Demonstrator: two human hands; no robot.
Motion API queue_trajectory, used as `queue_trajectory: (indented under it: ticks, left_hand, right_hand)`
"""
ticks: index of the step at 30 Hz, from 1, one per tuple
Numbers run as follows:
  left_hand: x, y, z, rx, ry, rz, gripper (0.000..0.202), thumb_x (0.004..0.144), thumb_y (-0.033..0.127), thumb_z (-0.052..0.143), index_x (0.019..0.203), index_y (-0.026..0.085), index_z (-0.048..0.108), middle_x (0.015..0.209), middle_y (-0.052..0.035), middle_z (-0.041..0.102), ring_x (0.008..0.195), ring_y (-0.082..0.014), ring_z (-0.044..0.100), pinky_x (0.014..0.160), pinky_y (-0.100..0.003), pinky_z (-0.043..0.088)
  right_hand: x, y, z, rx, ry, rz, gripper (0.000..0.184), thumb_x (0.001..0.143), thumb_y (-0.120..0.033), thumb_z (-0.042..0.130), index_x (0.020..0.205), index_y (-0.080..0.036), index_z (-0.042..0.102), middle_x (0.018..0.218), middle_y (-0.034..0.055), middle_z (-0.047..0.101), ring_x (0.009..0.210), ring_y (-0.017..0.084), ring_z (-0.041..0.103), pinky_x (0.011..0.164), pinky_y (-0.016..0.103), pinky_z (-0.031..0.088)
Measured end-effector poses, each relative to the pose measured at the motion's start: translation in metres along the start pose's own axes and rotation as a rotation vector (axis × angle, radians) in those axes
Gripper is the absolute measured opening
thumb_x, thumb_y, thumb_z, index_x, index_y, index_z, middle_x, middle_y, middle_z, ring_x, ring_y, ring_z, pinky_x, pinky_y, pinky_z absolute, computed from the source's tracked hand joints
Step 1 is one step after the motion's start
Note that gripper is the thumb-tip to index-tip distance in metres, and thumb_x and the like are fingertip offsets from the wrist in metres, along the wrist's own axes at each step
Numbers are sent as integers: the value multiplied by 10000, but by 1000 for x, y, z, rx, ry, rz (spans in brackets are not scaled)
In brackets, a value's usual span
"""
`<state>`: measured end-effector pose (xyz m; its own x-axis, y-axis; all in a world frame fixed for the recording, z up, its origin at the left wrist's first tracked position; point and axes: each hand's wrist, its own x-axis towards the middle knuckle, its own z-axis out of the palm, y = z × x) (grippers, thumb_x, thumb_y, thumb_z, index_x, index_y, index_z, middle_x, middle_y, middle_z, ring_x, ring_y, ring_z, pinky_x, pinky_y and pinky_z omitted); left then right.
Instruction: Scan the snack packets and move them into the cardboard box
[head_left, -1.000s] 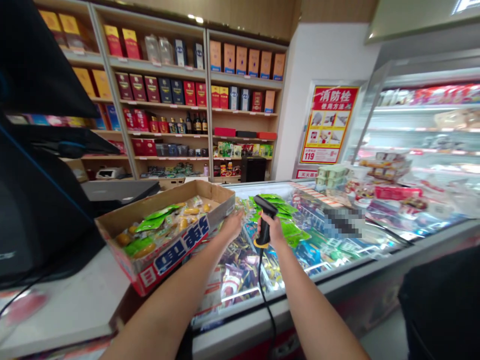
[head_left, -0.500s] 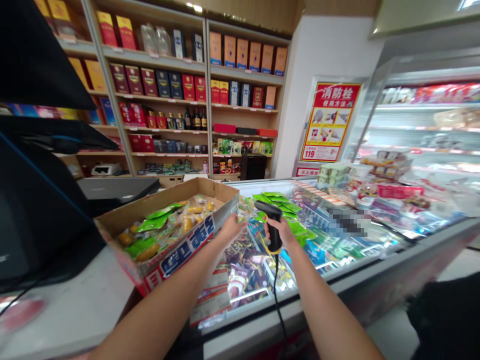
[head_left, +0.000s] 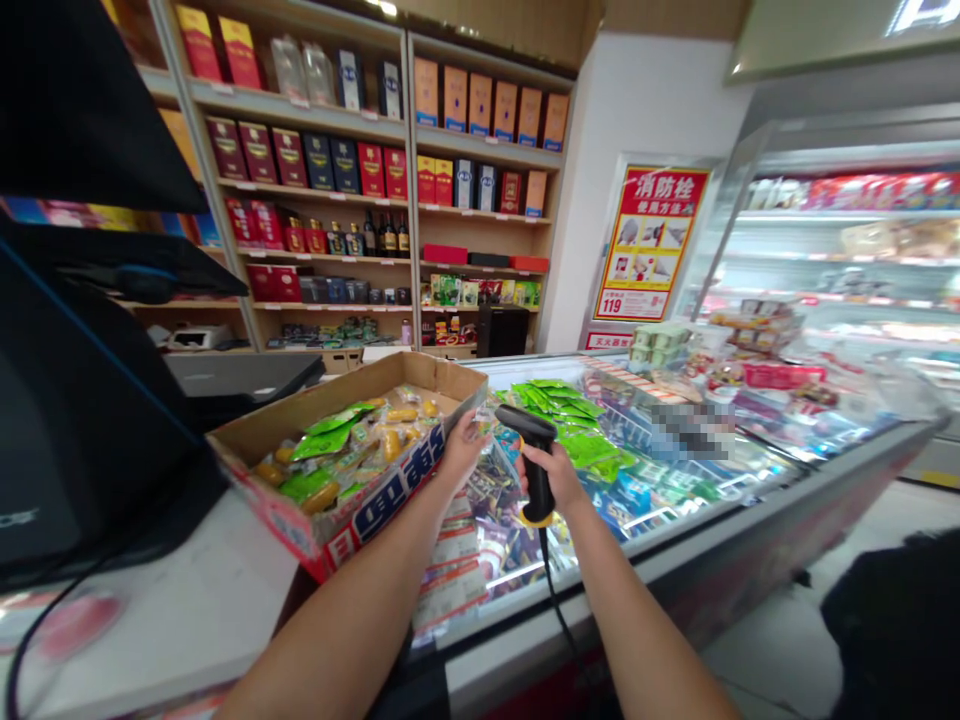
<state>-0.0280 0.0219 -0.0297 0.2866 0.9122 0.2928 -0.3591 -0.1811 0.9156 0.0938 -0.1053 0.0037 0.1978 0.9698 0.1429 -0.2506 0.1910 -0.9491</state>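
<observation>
My right hand is wrapped round the handle of a black barcode scanner with a yellow base, its head turned left. A black cable hangs from it over the freezer edge. My left hand is closed on the near right corner of an open cardboard box printed red and blue. The box holds several green and yellow snack packets. It rests partly on the white counter and partly over the freezer's glass lid.
A chest freezer with a glass top full of packaged goods stretches right. A black monitor stands at the left. Shelves of boxed goods and bottles fill the back wall. A red fire notice hangs by a chilled cabinet.
The scanner has dropped slightly and come nearer the box corner. My left hand has stayed on the box. The view has shifted a little to the right.
</observation>
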Motion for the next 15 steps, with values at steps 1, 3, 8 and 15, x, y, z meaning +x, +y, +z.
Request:
queue_trajectory:
  ticks: [1,3,8,15]
  left_hand:
    - [0,0,0,4,-1,9,576,606,125,766,1160,192,623,1121,-82,704,1140,-233,621,1005,-365,472]
    - [1,-1,0,15,12,27,580,614,111,754,1174,194,623,1153,-84,693,1176,-229,601,1033,-367,451]
    - [3,-3,-1,44,11,34,517,652,68,695,1151,181,623,1179,-93,676,1189,-214,588,1057,-358,424]
    - [3,-6,-3,91,31,43,459,638,79,715,1081,175,646,1140,-88,685,1139,-214,608,1036,-351,439]
  right_hand:
    - [-1,2,-1,-5,8,2,333,633,-419,746,796,-159,618,499,-22,589,362,116,507,343,232,444]
    - [-2,3,-3,-34,5,16,328,625,-417,752,772,-157,617,492,-19,587,354,118,510,341,231,436]
    - [-5,0,-7,-116,-12,-28,283,638,-400,749,703,-159,616,487,-10,587,351,119,515,353,231,433]
    - [-1,2,-7,-170,-47,-14,299,655,-416,734,583,-160,597,487,7,580,358,126,527,356,241,429]
